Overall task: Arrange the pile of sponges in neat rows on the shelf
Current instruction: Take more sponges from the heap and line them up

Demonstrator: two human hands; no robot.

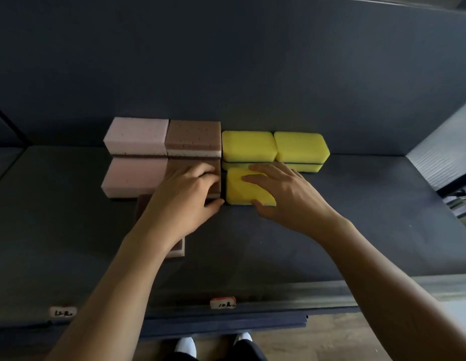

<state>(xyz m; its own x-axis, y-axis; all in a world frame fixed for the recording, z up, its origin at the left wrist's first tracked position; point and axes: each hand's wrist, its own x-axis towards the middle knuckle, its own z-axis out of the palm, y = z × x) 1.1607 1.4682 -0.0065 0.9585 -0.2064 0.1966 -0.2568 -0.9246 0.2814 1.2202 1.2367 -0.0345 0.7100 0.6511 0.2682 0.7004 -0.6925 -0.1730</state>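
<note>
Both hands work the front row of sponges on the dark shelf [357,230].

Nearest, price tags [222,303] sit on the front lip, with bare mat beyond (widest toward 3 o'clock). A loose brown sponge [143,207] lies under the left forearm, long axis 6 to 12. The left hand [185,194] grips the front brown sponge [174,165], and the right hand [286,194] spans the front yellow sponge [239,191], long axis 9 to 3, close against the back yellow sponges [248,145]. Pink sponges [134,178] fill 9 o'clock.
</note>
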